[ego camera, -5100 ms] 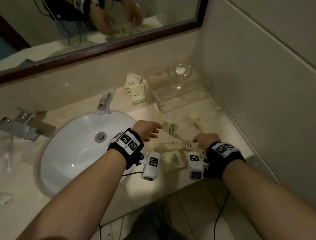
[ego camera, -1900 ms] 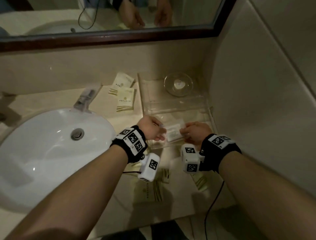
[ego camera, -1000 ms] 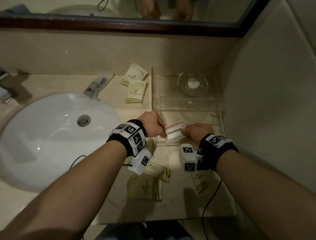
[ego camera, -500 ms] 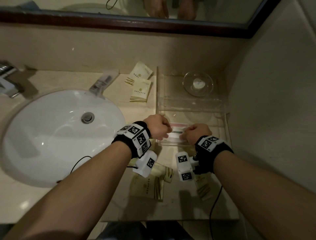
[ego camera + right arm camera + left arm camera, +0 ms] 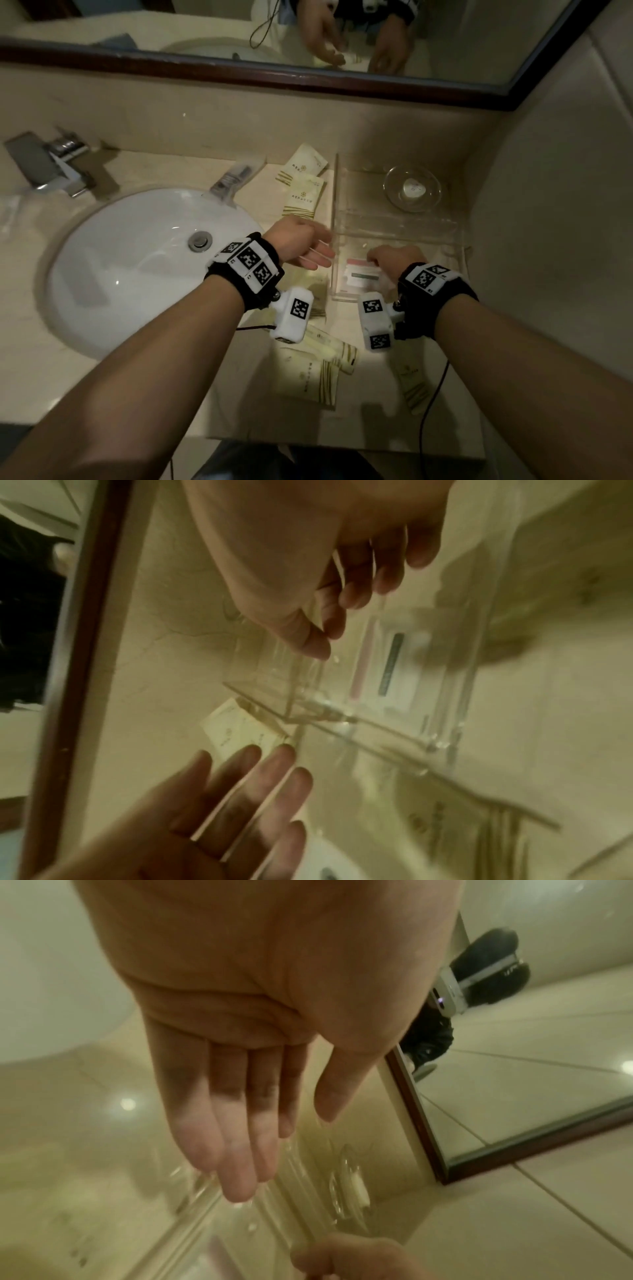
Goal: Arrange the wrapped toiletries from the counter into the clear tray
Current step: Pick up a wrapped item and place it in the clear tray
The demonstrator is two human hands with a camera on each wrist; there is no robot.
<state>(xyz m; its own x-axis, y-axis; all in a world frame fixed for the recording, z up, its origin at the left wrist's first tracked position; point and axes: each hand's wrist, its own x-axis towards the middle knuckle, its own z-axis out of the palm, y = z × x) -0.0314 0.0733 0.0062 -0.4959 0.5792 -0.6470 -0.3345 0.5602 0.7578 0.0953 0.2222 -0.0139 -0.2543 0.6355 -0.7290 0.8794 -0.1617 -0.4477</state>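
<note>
Under the right hand (image 5: 394, 262), a white packet (image 5: 359, 277) with pink and dark stripes lies flat in the near compartment of the clear tray (image 5: 459, 246). Right fingers hang loosely curled, holding nothing. The left hand (image 5: 298, 245) hovers just left of the tray, fingers straight, empty. Cream packets (image 5: 308, 377) lie on the counter (image 5: 239, 394) beneath both wrists.

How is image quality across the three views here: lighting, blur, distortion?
Head view: dim and warm, wide-angle bending of the mirror frame, left hand slightly smeared. Left wrist view: soft overall, clear tray blurred. Right wrist view: heavy motion blur, right hand casts a shadow over the tray.
</note>
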